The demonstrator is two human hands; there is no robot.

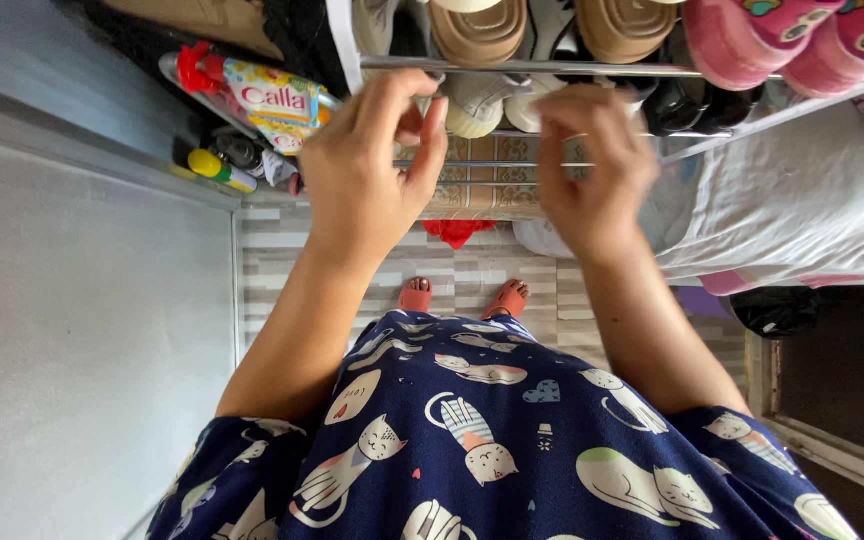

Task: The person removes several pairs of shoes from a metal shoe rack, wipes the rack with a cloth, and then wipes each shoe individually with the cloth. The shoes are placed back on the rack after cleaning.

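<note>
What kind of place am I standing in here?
Probably a home entryway or utility corner. A metal shoe rack holds sandals and pink shoes, cleaning bottles stand by the wall, and the floor is tiled. Both hands, left and right, are at the rack.

shiny metal rack rails (532, 67), matt cloth dress (482, 430), glossy plastic pouch (272, 100)

Both hands (482, 165) hover before the shoe rack (552, 68) — sandals (552, 25) on top, pouch (267, 95) left.
</note>
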